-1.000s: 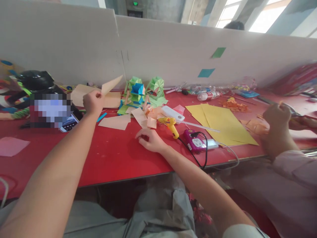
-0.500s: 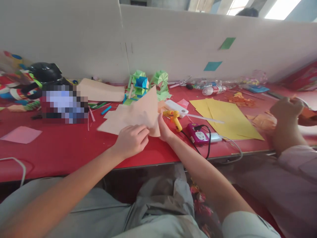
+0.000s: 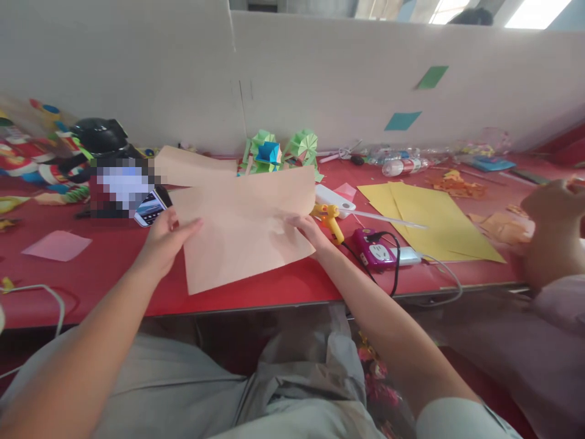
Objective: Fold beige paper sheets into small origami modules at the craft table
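Observation:
A wide sheet of light tan paper (image 3: 242, 225) is stretched between my two hands just above the red table. My left hand (image 3: 165, 241) grips its left edge, thumb on top and fingers underneath. At the right edge, my right hand (image 3: 311, 230) pinches the sheet, its other fingers hidden behind the paper. Close to my right hand lies a yellow hot glue gun (image 3: 329, 221) with a clear glue stick (image 3: 384, 218) poking out of its back. Behind the sheet stand folded green paper pieces (image 3: 303, 145) and a blue one (image 3: 269, 153).
A purple power socket (image 3: 375, 249) with a black cord sits near the table's front edge. Yellow paper sheets (image 3: 439, 219) lie to its right. A black cap (image 3: 100, 137) and a phone (image 3: 150, 209) are at left. Another person's hand (image 3: 555, 210) is at far right.
My left hand has moved left to the sheet's left edge. The paper, bent upward before, is now spread out flatter between both hands. The view has shifted slightly left.

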Action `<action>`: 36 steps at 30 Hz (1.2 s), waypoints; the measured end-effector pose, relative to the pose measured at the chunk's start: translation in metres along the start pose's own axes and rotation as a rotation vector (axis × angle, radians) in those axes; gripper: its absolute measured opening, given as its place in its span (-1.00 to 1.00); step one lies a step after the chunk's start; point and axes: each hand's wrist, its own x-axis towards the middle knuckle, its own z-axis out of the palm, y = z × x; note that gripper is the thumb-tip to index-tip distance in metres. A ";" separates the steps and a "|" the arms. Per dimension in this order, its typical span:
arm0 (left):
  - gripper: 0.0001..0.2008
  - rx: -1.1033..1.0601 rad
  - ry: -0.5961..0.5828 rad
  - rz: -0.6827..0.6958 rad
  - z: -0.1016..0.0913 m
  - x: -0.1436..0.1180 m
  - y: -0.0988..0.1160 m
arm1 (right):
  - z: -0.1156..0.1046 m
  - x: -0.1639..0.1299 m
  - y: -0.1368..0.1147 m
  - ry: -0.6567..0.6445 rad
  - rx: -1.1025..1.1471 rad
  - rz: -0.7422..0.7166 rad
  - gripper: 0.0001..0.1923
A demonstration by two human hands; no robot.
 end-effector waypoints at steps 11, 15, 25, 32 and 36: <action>-0.29 -0.106 -0.216 -0.094 0.043 -0.008 -0.013 | -0.010 0.007 0.008 -0.162 -0.353 -0.247 -0.12; -0.38 -0.290 -0.328 -0.188 0.065 -0.015 -0.007 | -0.010 0.006 0.014 -0.210 -0.689 -0.404 -0.30; -0.26 -0.257 -0.327 -0.148 0.074 -0.032 -0.005 | -0.005 0.006 0.024 -0.181 -0.722 -0.445 -0.27; -0.41 -0.213 -0.397 -0.166 0.072 -0.043 -0.003 | -0.001 0.003 0.009 0.054 -0.125 -0.092 -0.14; -0.49 -0.199 -0.414 -0.194 0.071 -0.039 -0.002 | -0.003 0.002 0.005 0.036 -0.081 0.004 -0.28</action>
